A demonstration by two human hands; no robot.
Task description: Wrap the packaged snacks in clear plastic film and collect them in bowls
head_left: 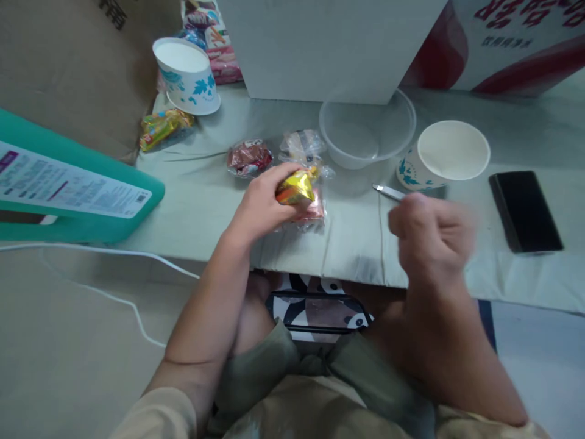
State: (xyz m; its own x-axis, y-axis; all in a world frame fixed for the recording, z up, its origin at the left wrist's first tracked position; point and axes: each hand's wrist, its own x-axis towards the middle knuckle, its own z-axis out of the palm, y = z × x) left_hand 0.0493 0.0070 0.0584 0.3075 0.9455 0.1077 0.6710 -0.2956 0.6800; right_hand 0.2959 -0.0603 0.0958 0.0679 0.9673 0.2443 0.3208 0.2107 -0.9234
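My left hand is closed around a snack in a shiny yellow-gold wrapper, held above the table. Beneath it lies a pink snack packet in clear wrapping. Just beyond are a reddish-brown wrapped snack and a pale one in clear film. My right hand is a slightly blurred fist, raised over the table's near side. A thin metal blade shows beyond the knuckles; whether the fist grips it is unclear, as its other end is hidden.
A clear plastic bowl and a paper cup stand ahead. A black phone lies right. Back left are another paper cup and yellow packets. A green container stands left; a white box rises behind.
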